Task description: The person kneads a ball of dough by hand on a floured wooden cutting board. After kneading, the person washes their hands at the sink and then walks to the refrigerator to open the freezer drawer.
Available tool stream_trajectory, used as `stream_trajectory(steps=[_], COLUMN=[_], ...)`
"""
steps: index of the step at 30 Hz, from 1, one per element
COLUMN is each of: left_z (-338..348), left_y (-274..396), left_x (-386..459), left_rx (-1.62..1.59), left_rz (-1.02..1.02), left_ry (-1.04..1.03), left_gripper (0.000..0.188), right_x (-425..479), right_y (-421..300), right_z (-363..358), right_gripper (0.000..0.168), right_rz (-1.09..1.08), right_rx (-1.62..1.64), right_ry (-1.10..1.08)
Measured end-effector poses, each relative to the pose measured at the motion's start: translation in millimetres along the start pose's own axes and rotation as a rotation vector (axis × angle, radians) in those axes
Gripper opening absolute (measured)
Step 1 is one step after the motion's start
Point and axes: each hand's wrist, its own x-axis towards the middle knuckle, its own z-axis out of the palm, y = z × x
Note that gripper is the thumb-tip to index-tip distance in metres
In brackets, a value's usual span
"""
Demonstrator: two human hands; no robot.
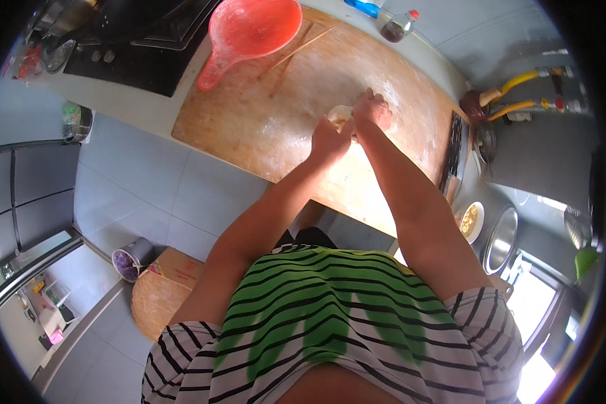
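A small piece of pale dough (340, 111) with a yellowish-brown patch, perhaps filling, is between my two hands above a floured wooden board (242, 126). My left hand (332, 137) grips its near left side, thumb and fingers bent around it. On the right, my right hand (372, 112) is curled over the dough's edge with the knuckles up. The hands nearly touch and cover much of the dough, so its full shape is hidden. White flour (386, 91) is smeared on the board just beyond my right hand.
A red plastic ladle-shaped scoop (255, 25) and two thin wooden sticks (303, 48) lie on the board's far left. Left of it is a black cooktop (136, 65). A bottle of dark liquid (395, 30) stands behind; a bowl of yellow pieces (470, 222) and a metal basin (501, 240) stand right.
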Motion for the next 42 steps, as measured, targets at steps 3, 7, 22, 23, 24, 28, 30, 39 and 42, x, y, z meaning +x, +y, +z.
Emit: stream_trajectory(steps=[3,7,22,23,24,28,30,39,42], left_z=[6,-19,-6,-5,-6,-11,-16,-45,-39], left_y=[14,35,-18,-23,-22,-17,-12,9,6], left_x=[10,-3,-70,-67,-65,-54,-48,-32,-22], left_rx=[-0.075,0.007,0.554,0.559,0.515,0.481,0.437,0.22,0.114], left_rz=[-0.091,0.138,1.093,1.147,1.132,0.884,0.803,0.413,0.22], left_ry=[0.051,-0.106,0.268,0.295,0.25,0.092,0.045,0.025,-0.017], left_gripper=[0.057,0.047,0.017,0.016,0.017,0.035,0.043,0.058,0.055], right_x=[7,6,-64,-60,-59,-51,-41,-6,7], right_y=[13,47,106,108,106,77,63,33,22], right_z=[7,12,30,31,31,20,18,18,18], right_gripper=[0.054,0.053,0.015,0.016,0.017,0.018,0.018,0.026,0.028], right_rz=[-0.068,0.137,-0.67,-0.642,-0.614,-0.388,-0.426,-0.296,-0.223], right_rx=[0.124,0.627,0.201,0.167,0.138,0.103,-0.066,-0.037,-0.045], right_ry=[-0.113,-0.311,0.499,0.477,0.452,0.302,0.285,0.287,0.256])
